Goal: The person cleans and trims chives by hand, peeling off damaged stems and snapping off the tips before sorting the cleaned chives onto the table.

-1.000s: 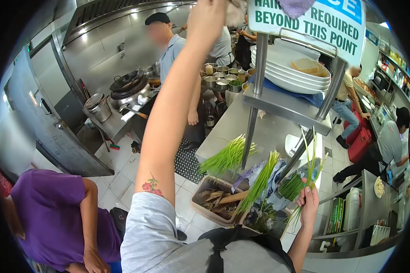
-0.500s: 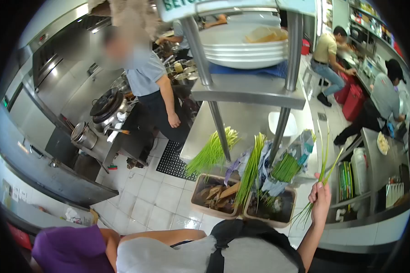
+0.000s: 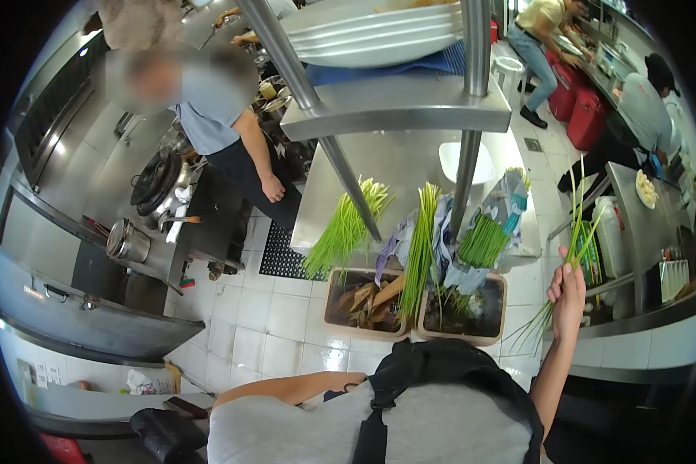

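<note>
My right hand (image 3: pixel 568 290) is closed round a few long, thin green stalks (image 3: pixel 577 220), held upright to the right of the steel table (image 3: pixel 340 155). Their pale tips point up and thin ends trail below my fist. My left forearm (image 3: pixel 294 387) crosses in front of my body, with the hand hidden behind the black strap. On the table lie a loose bunch of green stalks (image 3: pixel 344 228) at left and a bunch wrapped in printed paper or plastic (image 3: pixel 483 241) at right. Between them, a middle bunch (image 3: pixel 417 259) hangs over the edge.
Two bins (image 3: pixel 363 334) with scraps stand below the table's near edge. Steel shelf posts (image 3: pixel 468 174) rise from the table beside a white dish (image 3: pixel 460 164). A person in a blue shirt (image 3: pixel 216 116) stands at left near the stove; others work at the right.
My view has shifted, and my right hand with the stalks now appears farther right and slightly higher. A purple sleeve at lower left has left the view.
</note>
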Demonstrator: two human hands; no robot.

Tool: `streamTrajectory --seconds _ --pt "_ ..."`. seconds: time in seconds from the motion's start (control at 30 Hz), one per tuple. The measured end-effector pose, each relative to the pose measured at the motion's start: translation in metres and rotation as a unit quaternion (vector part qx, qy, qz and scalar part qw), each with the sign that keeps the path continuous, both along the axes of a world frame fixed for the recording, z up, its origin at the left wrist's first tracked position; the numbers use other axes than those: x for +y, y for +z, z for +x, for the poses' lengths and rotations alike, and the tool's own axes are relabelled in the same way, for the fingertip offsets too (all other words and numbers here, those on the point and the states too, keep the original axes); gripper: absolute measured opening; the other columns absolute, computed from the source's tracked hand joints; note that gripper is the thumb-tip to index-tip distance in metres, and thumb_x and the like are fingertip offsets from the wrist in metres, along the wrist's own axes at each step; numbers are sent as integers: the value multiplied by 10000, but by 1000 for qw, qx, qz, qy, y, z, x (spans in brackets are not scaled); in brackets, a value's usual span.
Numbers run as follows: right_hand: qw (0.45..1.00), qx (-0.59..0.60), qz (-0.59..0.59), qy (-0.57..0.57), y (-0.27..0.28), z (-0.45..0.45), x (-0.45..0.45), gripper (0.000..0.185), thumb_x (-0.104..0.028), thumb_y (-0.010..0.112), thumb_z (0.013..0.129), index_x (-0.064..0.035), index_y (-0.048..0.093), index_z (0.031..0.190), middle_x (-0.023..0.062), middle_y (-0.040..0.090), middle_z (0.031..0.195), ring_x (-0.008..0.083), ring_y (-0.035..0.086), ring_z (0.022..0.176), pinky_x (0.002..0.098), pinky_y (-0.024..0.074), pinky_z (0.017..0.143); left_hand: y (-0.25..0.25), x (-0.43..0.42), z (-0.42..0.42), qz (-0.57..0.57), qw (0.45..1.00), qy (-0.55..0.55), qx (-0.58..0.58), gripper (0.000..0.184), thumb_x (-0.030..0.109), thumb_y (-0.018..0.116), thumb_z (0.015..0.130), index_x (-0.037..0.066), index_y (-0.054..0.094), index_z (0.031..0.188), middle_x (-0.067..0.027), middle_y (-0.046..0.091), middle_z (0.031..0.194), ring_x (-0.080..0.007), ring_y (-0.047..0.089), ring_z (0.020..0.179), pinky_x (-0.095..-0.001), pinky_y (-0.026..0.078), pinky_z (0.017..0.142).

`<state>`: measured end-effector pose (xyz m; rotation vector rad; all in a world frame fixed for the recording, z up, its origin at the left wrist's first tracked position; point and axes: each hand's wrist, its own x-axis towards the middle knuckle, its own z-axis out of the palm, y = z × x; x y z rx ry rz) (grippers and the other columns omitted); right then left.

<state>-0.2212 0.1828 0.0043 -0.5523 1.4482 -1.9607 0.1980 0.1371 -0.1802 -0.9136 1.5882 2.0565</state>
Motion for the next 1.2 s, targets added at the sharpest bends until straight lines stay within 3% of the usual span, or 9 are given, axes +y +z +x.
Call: streamTrajectory --seconds 0.3,0.37,0.4,0.47,0.57,0.63,0.9,1.0,1.2 --pt "998 17 68 4 -17 6 -6 356 -188 446 941 -43 494 1263 -58 385 682 13 292 503 172 239 456 21 -22 21 22 998 -37 35 290 254 615 799 13 675 948 -164 648 999 -258 587 964 -364 428 890" --pt "998 26 53 35 -23 8 -7 356 -179 458 934 -52 486 1265 -64 384 705 15 304 530 170 245 465 25 -78 4 -137 962 -232 46 296 248 587 847 19 654 1023 -139 624 1100 -246 562 1036 -351 405 944" --pt "994 68 71 52 -22 10 -7 344 -182 452 935 -50 495 1250 -61 384 692 23 310 532 176 251 469 51 -106 -13 -208 946 -240 66 276 230 580 859 27 658 1028 -129 637 1080 -245 579 1014 -346 424 923" --pt "991 46 27 120 -1 25 -11 334 -194 444 940 -30 505 1224 -52 388 676 40 332 543 189 279 496 106 -141 -46 -313 929 -197 10 256 197 494 925 27 657 1024 -111 656 1004 -190 599 962 -312 452 879" --pt "972 63 18 225 16 38 -14 313 -171 419 953 -33 512 1218 -45 395 693 36 343 586 177 284 517 183 -136 -112 -285 943 -13 170 307 210 475 937 29 586 1158 -73 646 944 -166 599 955 -294 455 847" --pt "957 75 12 281 20 50 -19 297 -169 415 956 -48 525 1205 -45 400 702 33 349 602 176 291 525 212 -109 -167 -218 904 146 338 363 167 435 955 2 461 1277 -100 589 1140 -179 529 1086 -321 376 968" --pt "933 52 78 347 10 54 -12 190 -215 435 960 -61 545 940 -43 414 697 35 349 581 187 289 494 197 -84 -233 -91 880 113 453 377 171 482 937 -1 433 1269 -122 560 1202 -175 521 1105 -326 379 974" --pt "936 32 81 340 5 54 -6 204 -233 448 958 -66 514 861 -47 421 697 32 350 572 187 281 473 187 -77 -235 -183 883 104 419 341 167 484 936 -3 471 1232 -132 558 1206 -171 528 1092 -323 406 945" --pt "945 70 101 304 4 53 5 223 -228 511 929 -56 584 1051 -52 448 709 21 387 618 179 314 508 184 -81 -236 -145 873 256 390 330 283 383 980 14 512 1121 -146 649 1014 -203 638 885 -314 504 795"
